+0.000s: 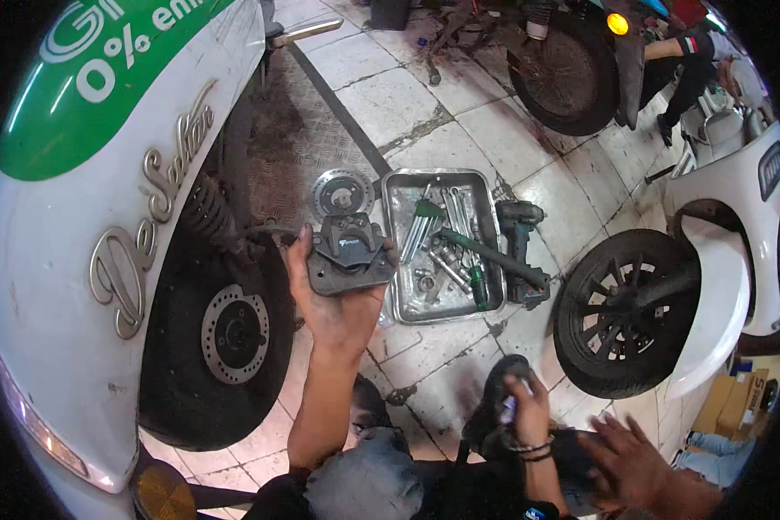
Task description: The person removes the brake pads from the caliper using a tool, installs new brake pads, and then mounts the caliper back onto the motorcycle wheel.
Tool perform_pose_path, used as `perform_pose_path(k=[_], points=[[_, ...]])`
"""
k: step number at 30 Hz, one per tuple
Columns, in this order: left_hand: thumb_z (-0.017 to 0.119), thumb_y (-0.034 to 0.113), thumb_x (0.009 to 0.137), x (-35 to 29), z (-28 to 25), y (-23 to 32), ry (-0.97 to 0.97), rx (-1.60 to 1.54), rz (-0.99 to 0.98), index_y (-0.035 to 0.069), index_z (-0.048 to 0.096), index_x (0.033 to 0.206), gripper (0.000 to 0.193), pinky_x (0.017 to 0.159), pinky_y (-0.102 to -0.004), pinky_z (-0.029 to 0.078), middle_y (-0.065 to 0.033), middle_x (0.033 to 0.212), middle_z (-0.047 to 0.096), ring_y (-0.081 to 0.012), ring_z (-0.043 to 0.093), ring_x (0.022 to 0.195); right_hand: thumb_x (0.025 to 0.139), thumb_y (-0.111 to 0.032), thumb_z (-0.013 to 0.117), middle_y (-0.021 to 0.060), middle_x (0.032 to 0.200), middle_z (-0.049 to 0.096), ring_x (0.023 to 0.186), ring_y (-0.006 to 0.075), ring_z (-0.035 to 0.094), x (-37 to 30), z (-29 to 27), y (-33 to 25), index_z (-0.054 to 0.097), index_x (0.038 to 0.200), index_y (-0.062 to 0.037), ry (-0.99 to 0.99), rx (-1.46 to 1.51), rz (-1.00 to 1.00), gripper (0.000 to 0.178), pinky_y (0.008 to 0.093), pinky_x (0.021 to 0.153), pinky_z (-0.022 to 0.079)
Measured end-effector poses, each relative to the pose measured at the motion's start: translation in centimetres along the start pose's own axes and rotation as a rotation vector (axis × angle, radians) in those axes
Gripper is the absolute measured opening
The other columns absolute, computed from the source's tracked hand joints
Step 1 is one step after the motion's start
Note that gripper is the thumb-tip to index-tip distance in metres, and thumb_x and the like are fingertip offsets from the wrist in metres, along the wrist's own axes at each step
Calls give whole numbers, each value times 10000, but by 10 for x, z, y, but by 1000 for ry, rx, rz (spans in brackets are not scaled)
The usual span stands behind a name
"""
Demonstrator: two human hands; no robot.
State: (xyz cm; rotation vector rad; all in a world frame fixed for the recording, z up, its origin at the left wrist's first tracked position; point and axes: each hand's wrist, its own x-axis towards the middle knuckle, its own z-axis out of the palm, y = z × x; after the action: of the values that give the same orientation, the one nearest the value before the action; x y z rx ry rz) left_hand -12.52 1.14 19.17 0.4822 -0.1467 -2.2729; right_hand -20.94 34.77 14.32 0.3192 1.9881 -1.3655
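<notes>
My left hand [342, 303] is raised near the middle, gripping a dark brake caliper [350, 250] with its fingers around the sides. Just beyond the caliper is a silver drilled brake disc [322, 186]. At lower right, my right hand [529, 412], with dark bracelets at the wrist, is closed on a small whitish-purple object [509, 409] too blurred to name. It is above a dark shoe and trouser leg. Another hand [628, 464], apparently a co-worker's, comes in from the lower right with fingers spread.
A metal tray [396, 299] holds wrenches, sockets, hex keys and a green-handled screwdriver [478, 286]. Against its right side lies a cordless impact wrench [520, 247]. A white-and-green scooter [69, 225] fills the left; a detached-looking wheel area [624, 303] and white fender [711, 321] stand right.
</notes>
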Motion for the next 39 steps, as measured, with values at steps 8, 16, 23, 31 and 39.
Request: perform_pose_path(k=[8,16,23,31,39], points=[[502,544,998,-11,2,9,57,-3,-10,46,646,1183,551,867,-450,548,-186,1045,697,-354,673,950,1015,-156,639,122,826,656,719,150,612,-30,165,-115,547,1039,35,-482,-274,-757,213,304,673,507],[455,522,1016,-6,-3,12,80,21,-43,18,633,1203,567,816,-465,564,-196,1033,697,-363,680,930,873,56,651,187,966,639,864,336,684,-20,175,-123,443,1188,29,-622,-324,-985,378,364,735,527],[415,562,1015,-3,-6,7,80,64,-59,11,644,1186,620,794,-445,571,-225,1024,699,-350,692,902,708,124,690,153,1002,658,818,401,673,1,167,-139,631,1109,-6,-652,-446,-1383,426,401,731,563],[359,560,1029,-8,6,3,28,111,46,-6,643,1186,652,766,-435,583,-206,980,715,-333,708,861,622,-14,791,37,997,703,685,145,664,-4,172,-144,802,1110,-223,-239,-535,-1734,531,273,511,517],[379,530,1031,-5,-1,4,6,123,77,3,650,1187,613,765,-440,605,-193,985,730,-334,716,859,706,-74,830,88,1054,689,779,208,712,4,194,-141,763,1189,-165,-275,-439,-1742,497,319,556,551]])
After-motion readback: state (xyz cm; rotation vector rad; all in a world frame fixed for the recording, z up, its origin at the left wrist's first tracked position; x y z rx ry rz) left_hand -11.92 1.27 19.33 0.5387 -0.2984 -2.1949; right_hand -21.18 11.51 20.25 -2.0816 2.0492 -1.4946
